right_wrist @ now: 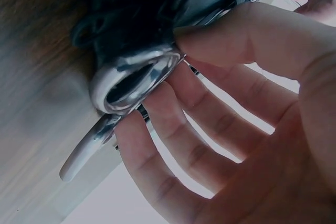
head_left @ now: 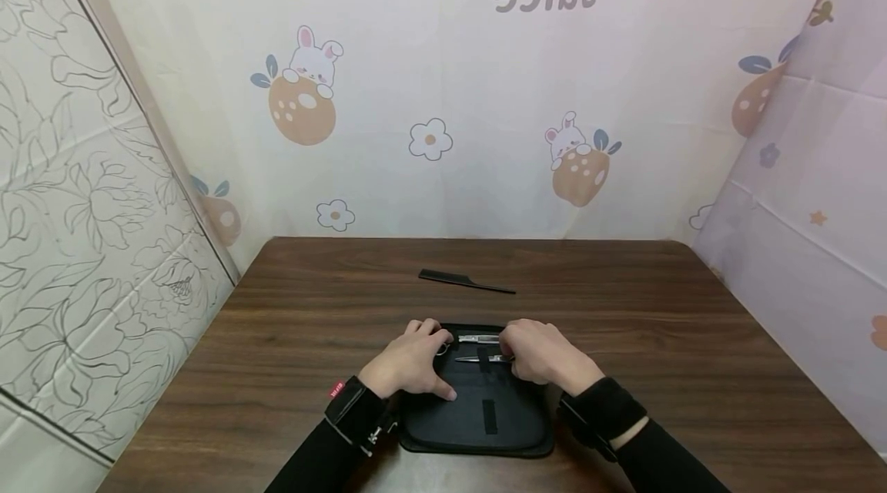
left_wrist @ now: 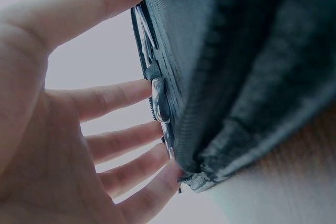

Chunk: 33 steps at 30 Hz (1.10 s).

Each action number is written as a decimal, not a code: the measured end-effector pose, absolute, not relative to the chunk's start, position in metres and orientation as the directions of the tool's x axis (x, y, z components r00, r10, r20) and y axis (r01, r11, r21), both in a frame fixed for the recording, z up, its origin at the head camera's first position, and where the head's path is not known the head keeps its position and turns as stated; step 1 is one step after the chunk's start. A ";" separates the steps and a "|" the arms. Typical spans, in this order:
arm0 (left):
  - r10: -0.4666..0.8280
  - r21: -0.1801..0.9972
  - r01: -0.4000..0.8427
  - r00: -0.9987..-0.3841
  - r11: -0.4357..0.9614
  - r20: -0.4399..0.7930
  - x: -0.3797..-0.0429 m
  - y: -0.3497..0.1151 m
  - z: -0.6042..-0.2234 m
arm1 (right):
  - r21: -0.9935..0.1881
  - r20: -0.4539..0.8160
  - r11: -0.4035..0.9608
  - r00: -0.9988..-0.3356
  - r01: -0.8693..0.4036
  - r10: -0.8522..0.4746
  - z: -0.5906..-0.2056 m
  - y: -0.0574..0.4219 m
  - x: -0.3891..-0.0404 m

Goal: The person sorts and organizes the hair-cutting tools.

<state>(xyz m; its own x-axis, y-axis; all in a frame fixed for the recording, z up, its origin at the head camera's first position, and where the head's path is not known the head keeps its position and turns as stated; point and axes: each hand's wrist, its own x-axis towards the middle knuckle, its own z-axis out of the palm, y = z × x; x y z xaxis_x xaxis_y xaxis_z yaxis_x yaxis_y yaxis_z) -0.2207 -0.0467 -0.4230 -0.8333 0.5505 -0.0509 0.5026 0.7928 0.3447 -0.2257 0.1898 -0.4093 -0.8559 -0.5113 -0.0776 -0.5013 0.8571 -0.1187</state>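
Note:
A black case (head_left: 450, 427) lies opened flat on the table, with two pairs of silver scissors across its upper part. My left hand (head_left: 412, 362) is spread over the left side of the case, thumb on the black surface and fingertips at the far left edge. A silver finger ring (left_wrist: 160, 98) shows beside those fingertips in the left wrist view. My right hand (head_left: 547, 354) pinches the handle end of the nearer scissors (head_left: 471, 360), whose blades point left. Its shiny finger ring (right_wrist: 102, 90) sticks out past my fingers. The farther scissors (head_left: 478, 339) lie just above, partly covered.
Beyond the case, a black tail comb (head_left: 446, 276) lies on the brown wooden table (head_left: 333, 293). Dark straps (head_left: 490, 417) cross the inside of the case. Printed curtains (head_left: 430, 185) hang behind the table and at its right side.

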 end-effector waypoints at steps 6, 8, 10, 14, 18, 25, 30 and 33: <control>0.551 0.336 0.504 -0.833 0.796 -0.056 -0.221 -0.046 -0.423 | -0.121 -0.074 0.855 -0.854 -0.505 -0.515 -0.411 0.188 -0.227; 0.551 0.335 0.504 -0.832 0.796 -0.057 -0.221 -0.046 -0.423 | -0.124 -0.071 0.853 -0.853 -0.508 -0.518 -0.411 0.187 -0.227; 0.552 0.335 0.505 -0.832 0.795 -0.057 -0.221 -0.046 -0.423 | -0.125 -0.066 0.852 -0.852 -0.509 -0.519 -0.411 0.186 -0.227; 0.554 0.337 0.506 -0.831 0.794 -0.056 -0.221 -0.047 -0.422 | -0.123 -0.065 0.853 -0.854 -0.506 -0.516 -0.411 0.184 -0.227; 0.556 0.335 0.509 -0.829 0.793 -0.055 -0.222 -0.047 -0.424 | -0.125 -0.067 0.855 -0.856 -0.503 -0.513 -0.411 0.181 -0.228; 0.554 0.334 0.507 -0.831 0.795 -0.057 -0.223 -0.048 -0.424 | -0.129 -0.074 0.852 -0.852 -0.508 -0.519 -0.411 0.180 -0.230; 0.547 0.322 0.502 -0.834 0.803 -0.065 -0.223 -0.047 -0.424 | -0.143 -0.070 0.843 -0.845 -0.518 -0.531 -0.412 0.178 -0.231; 0.546 0.312 0.503 -0.835 0.806 -0.065 -0.223 -0.047 -0.424 | -0.152 -0.066 0.839 -0.842 -0.522 -0.536 -0.413 0.177 -0.231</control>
<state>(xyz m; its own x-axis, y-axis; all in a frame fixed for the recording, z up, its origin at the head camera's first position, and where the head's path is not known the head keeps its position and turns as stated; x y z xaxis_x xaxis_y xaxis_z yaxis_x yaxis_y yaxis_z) -0.2229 -0.0466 -0.4244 -0.8351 0.5461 -0.0653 0.5027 0.8061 0.3123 -0.2310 0.1772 -0.4126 -0.8417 -0.5359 -0.0655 -0.5224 0.8391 -0.1518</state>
